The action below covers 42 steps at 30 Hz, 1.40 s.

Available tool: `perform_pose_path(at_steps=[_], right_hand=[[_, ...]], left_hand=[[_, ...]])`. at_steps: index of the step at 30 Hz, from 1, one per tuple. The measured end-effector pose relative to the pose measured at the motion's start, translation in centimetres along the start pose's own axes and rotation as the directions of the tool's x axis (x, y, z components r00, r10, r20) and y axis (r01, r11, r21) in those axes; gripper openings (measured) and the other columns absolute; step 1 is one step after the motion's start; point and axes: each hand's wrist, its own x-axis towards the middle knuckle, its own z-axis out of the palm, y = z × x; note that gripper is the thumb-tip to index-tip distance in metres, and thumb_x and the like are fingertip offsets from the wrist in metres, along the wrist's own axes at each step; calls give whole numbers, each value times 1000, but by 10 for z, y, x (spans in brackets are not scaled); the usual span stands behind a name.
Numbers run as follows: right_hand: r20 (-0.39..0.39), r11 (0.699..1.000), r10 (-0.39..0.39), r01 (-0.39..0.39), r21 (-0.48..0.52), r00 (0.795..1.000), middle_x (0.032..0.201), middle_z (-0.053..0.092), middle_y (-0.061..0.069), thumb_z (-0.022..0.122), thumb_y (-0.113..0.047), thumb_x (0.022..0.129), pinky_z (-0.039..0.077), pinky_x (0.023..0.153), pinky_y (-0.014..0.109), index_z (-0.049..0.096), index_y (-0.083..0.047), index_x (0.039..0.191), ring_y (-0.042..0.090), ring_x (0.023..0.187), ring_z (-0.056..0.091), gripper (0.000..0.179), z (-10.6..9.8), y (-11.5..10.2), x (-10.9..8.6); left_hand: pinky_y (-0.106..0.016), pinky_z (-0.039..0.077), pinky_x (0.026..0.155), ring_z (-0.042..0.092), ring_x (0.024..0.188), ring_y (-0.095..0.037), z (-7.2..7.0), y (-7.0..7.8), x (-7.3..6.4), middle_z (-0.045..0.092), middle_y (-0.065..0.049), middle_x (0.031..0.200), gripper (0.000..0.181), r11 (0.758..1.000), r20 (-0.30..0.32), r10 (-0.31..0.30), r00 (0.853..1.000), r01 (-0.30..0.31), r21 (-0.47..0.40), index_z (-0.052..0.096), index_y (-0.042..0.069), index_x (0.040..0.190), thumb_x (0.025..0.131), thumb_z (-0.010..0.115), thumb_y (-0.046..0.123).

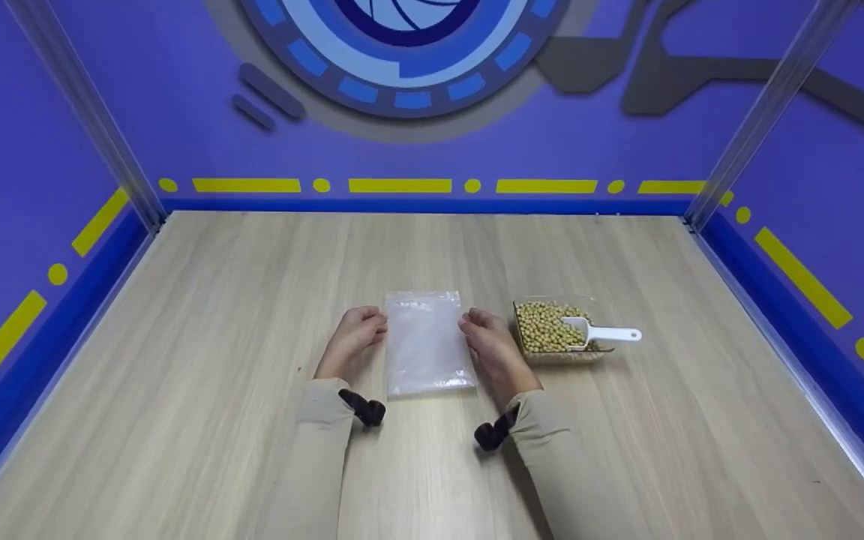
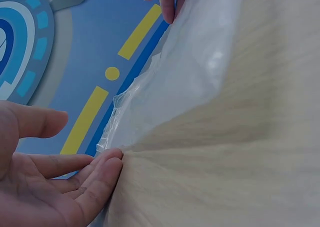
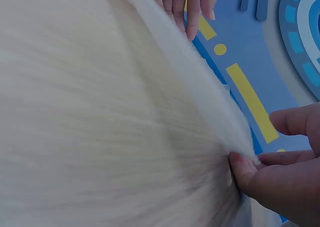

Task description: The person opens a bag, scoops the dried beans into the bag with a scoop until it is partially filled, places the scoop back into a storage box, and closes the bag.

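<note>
A clear plastic zip bag point(image 1: 428, 345) lies in front of me on the wooden tabletop, between my two hands. My left hand point(image 1: 355, 337) is at the bag's left edge, pinching it with the fingertips in the left wrist view. Opposite it, my right hand point(image 1: 498, 346) pinches the right edge, with one digit raised apart in the right wrist view. Between the hands the film looks stretched and wrinkled in both wrist views. Right of the right hand stands a clear box point(image 1: 559, 358) of pale yellow beans point(image 1: 544, 324), a white scoop point(image 1: 608, 334) resting in it.
The wooden table point(image 1: 237, 315) runs back to a blue wall point(image 1: 432, 161) with yellow marks. Side walls stand left and right, with metal posts at the corners. The scoop's handle sticks out past the box's right side.
</note>
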Motion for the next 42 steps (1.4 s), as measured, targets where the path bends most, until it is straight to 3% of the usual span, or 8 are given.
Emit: perform_pose_path(at_steps=[5, 9, 15, 20, 24, 28, 35, 42], right_hand=[[-30, 997, -37, 35, -75, 999, 139, 41, 33, 52, 11, 86, 37, 108, 44, 29, 17, 142, 38, 128, 42, 60, 2, 2, -1], [-47, 990, -45, 39, -137, 998, 124, 51, 26, 55, 14, 81, 48, 90, 32, 34, 15, 140, 28, 107, 51, 63, 4, 1, -3], [-37, 990, -81, 76, -121, 996, 91, 53, 8, 57, 17, 76, 43, 63, 21, 48, 13, 128, 15, 78, 52, 53, 2, 3, 0], [-42, 992, -75, 70, -108, 996, 90, 54, 8, 57, 16, 74, 44, 63, 21, 50, 11, 118, 17, 80, 54, 45, -1, 4, -2], [-32, 995, -85, 83, -58, 996, 83, 55, 6, 56, 18, 72, 43, 60, 22, 49, 9, 112, 15, 74, 52, 41, -4, 4, -5], [-16, 995, -90, 90, -39, 996, 81, 55, 5, 56, 17, 72, 43, 60, 23, 49, 8, 108, 14, 72, 51, 38, -7, 2, -8], [21, 999, -41, 41, -4, 999, 97, 60, 9, 60, 10, 78, 48, 76, 27, 53, 5, 117, 17, 87, 57, 40, -10, -1, -16], [78, 993, -33, 23, 116, 996, 110, 60, 10, 58, 4, 87, 49, 84, 31, 52, 1, 121, 18, 95, 59, 35, -14, -5, -25]], left_hand=[[-37, 48, 97, 57, 105, -26, 4, 0, 1, 52, -28, 130, 52, 995, -15, 62, 998, -60, 75, 34, -14, 141, 95, 48, 6], [-38, 47, 97, 55, 108, -27, 7, -1, 2, 51, -27, 127, 52, 992, -27, 95, 995, -92, 84, 34, -15, 141, 93, 50, 1], [-35, 47, 94, 51, 108, -27, 12, 0, 3, 53, -26, 122, 53, 987, -69, 146, 987, -140, 78, 42, -16, 135, 82, 49, -12], [-24, 48, 75, 56, 88, -21, 13, 1, 2, 60, -19, 102, 50, 968, -92, 218, 972, -203, 151, 55, -13, 125, 76, 49, -15], [-20, 45, 65, 54, 79, -18, 14, 3, -1, 56, -11, 90, 51, 965, -96, 239, 966, -226, 131, 57, -8, 126, 76, 51, -16], [-22, 46, 68, 57, 81, -19, 15, 5, -4, 59, -12, 90, 50, 947, -100, 287, 953, -267, 179, 59, -2, 128, 79, 57, -13], [-34, 51, 82, 62, 89, -26, 14, 12, -11, 68, -19, 96, 37, 877, -116, 435, 893, -392, 276, 66, -3, 118, 82, 61, -9], [-30, 51, 78, 64, 87, -24, 13, 19, -19, 71, -17, 96, 19, 866, -142, 459, 877, -406, 291, 71, -4, 104, 85, 67, -1]])
